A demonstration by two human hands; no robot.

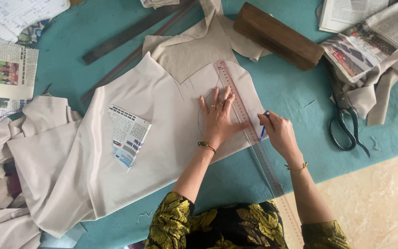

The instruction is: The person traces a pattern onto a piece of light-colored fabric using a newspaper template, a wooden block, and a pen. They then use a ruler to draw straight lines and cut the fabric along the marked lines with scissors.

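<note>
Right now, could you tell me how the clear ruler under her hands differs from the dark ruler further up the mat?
The clear ruler is see-through with red markings; the dark ruler is opaque and grey. The clear ruler lies on the beige fabric, pinned by the left hand, with the right hand holding a blue pen beside it; the dark ruler lies untouched. Both are long, straight and flat.

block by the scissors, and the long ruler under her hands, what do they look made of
Block: looks like wood, dark brown with visible grain, matte. Ruler: probably clear plastic, since fabric and mat show through it, with reddish markings. Scissors: apparently metal blades, dark green handles.
</note>
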